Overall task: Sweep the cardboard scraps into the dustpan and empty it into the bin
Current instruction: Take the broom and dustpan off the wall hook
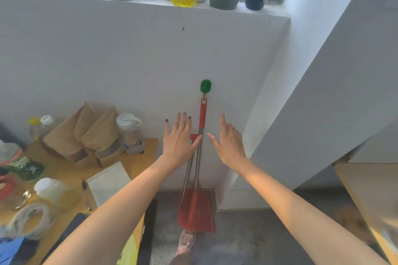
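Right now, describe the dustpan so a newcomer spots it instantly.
On the white wall below the cluttered ledge, a green hook sits right of the wooden table. The dustpan hangs from it: long metal handle, the only red scoop by the floor.

Both forearms (120,200) bare to the frame edge. Left hand (178,142), left of the red dustpan (197,211) handle: dark polish on the nails (166,120). Right hand (228,144), right of that handle: nail finish unreadable. Just below the dustpan blade: one pale pink sneaker (186,243), blurred.
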Demonstrator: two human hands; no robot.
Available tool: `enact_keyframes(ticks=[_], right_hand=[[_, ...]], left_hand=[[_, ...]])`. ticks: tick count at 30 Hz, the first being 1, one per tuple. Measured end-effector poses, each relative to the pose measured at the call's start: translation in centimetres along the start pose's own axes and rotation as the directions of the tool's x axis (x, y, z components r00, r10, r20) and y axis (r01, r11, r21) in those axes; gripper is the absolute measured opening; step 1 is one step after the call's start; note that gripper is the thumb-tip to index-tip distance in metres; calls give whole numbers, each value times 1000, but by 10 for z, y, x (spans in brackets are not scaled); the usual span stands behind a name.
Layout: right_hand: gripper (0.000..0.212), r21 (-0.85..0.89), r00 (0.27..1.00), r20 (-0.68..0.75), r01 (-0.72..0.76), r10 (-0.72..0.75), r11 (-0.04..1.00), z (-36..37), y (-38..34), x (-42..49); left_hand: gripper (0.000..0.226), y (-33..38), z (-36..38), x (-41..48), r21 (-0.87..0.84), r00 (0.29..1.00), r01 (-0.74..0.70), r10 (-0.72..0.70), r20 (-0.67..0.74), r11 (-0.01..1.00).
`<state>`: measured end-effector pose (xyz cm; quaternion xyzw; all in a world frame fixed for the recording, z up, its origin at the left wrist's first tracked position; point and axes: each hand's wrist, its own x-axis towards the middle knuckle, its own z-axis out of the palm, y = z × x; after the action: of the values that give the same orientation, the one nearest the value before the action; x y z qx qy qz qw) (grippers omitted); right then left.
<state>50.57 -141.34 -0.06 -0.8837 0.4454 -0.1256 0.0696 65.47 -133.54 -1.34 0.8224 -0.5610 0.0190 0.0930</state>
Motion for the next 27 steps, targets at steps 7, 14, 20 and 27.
enact_keyframes(ticks=[7,14,20,27], right_hand=[[69,154,974,179,-166,138,974,25,-3,83],[48,176,863,422,-379,278,909,58,-8,140],[29,307,789,503,-544,352,781,86,-13,153],[15,351,824,472,-501,313,791,79,-7,157]], left_hand=[[53,-15,51,74,86,973,-3,-17,232,996],[35,-14,100,117,205,825,-147,5,566,968],[35,-13,124,118,130,820,-78,-11,573,988],[31,-18,118,127,100,817,-83,10,576,992]])
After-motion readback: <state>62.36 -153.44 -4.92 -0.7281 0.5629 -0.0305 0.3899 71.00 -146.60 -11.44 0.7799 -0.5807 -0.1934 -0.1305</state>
